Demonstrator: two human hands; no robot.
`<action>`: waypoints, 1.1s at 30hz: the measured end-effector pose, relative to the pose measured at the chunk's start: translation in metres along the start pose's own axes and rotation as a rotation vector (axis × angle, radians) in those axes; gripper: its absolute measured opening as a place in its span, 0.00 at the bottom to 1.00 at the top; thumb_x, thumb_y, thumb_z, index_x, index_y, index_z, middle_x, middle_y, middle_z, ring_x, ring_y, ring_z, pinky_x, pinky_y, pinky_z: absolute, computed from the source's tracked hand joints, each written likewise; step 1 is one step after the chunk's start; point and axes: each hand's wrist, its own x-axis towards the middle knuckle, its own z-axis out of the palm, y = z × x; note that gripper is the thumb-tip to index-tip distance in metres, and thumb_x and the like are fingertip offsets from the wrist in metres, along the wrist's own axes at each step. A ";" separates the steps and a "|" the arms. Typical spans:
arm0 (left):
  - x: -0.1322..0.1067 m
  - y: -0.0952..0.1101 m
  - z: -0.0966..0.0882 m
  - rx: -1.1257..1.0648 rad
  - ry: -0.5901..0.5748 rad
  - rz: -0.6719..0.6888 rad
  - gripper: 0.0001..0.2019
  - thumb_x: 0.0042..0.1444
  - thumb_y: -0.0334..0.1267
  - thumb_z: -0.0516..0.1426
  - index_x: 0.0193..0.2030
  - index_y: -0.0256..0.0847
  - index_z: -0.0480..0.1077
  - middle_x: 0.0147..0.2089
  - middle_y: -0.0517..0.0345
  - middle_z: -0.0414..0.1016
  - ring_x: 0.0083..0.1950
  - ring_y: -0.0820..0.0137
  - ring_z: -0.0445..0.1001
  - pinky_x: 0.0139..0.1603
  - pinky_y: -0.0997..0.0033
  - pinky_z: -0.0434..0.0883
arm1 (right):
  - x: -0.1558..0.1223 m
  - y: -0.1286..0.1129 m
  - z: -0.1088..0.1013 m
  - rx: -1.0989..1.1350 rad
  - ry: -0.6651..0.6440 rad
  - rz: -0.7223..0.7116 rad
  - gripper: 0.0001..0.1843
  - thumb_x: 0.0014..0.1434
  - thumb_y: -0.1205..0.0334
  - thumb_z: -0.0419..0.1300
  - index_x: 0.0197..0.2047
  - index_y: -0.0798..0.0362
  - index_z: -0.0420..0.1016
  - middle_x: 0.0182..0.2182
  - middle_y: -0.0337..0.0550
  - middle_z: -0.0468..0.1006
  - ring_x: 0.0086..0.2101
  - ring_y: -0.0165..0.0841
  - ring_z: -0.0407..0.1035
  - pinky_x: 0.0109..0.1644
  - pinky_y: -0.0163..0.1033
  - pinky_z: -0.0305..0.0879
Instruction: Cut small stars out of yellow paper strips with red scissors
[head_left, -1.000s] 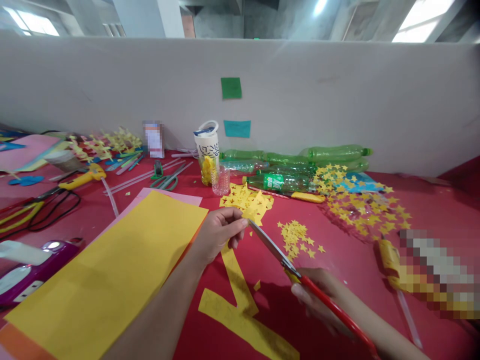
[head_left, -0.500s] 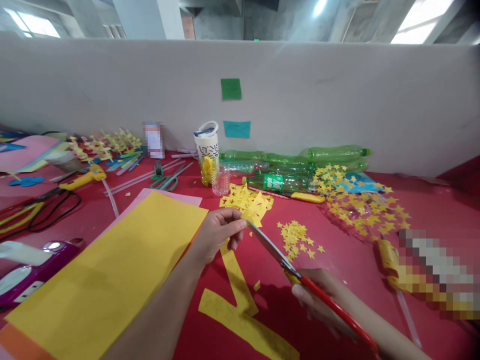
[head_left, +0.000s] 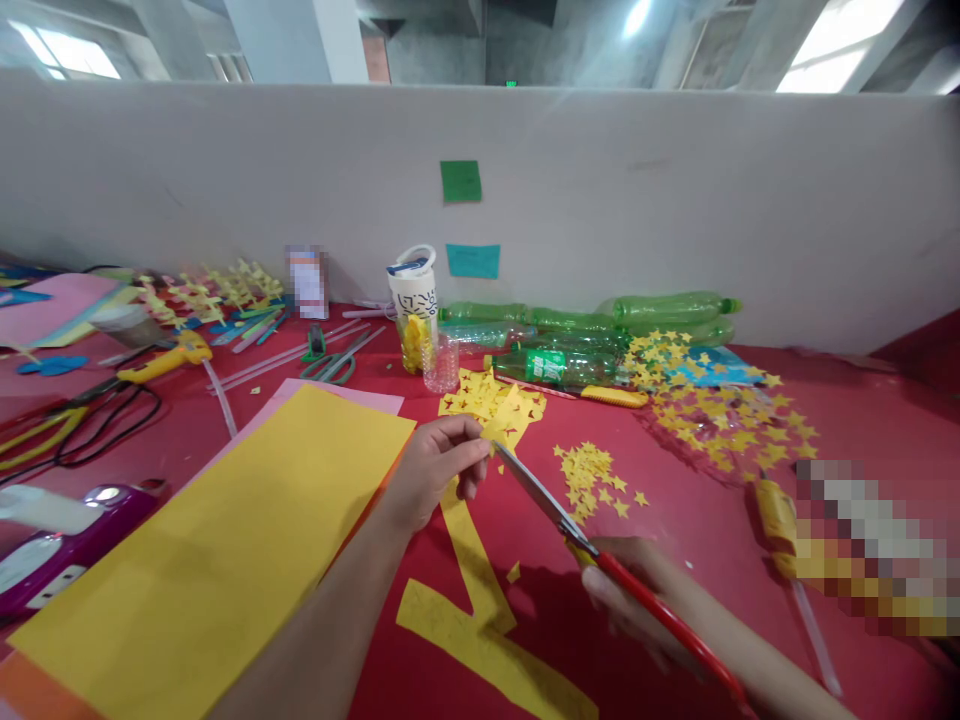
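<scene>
Between the thumb and fingers of my left hand is a tiny piece of yellow paper, mostly hidden by the fingertips. My right hand grips red-handled scissors, whose blade tips meet the paper at my left fingertips. The blades look nearly closed. Below the hands lie yellow paper strips with faint marks on them. Right of the blades is a small pile of cut yellow stars. Star-punched yellow scraps lie just beyond my left hand.
Large yellow sheets cover the left front. Green plastic bottles line the back, near a white tumbler and a clear cup. A yellow glue gun lies right; another glue gun and a purple power strip lie left.
Both hands and the scissors stay almost in place. The view has shifted very slightly; nothing is visibly taken up or released.
</scene>
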 end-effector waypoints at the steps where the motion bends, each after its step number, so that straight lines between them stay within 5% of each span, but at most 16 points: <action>1: 0.000 -0.001 0.001 0.008 0.002 0.012 0.07 0.53 0.36 0.59 0.27 0.38 0.67 0.19 0.65 0.69 0.16 0.79 0.64 0.17 0.81 0.62 | 0.000 -0.001 0.000 -0.004 0.002 -0.013 0.30 0.55 0.31 0.48 0.25 0.52 0.57 0.17 0.31 0.58 0.16 0.21 0.48 0.17 0.27 0.44; 19: -0.007 -0.003 0.021 -0.036 0.000 0.050 0.09 0.57 0.36 0.56 0.26 0.38 0.66 0.21 0.64 0.67 0.19 0.79 0.63 0.21 0.79 0.62 | -0.003 0.002 0.006 -0.007 0.008 -0.108 0.28 0.60 0.35 0.45 0.27 0.53 0.59 0.17 0.31 0.60 0.14 0.20 0.52 0.16 0.29 0.46; 33: -0.007 -0.008 0.024 -0.095 0.010 0.043 0.09 0.57 0.37 0.56 0.26 0.39 0.66 0.20 0.64 0.68 0.20 0.79 0.63 0.21 0.80 0.62 | 0.000 0.004 0.015 0.148 0.085 0.038 0.33 0.51 0.26 0.46 0.25 0.52 0.56 0.16 0.28 0.54 0.13 0.19 0.49 0.14 0.26 0.44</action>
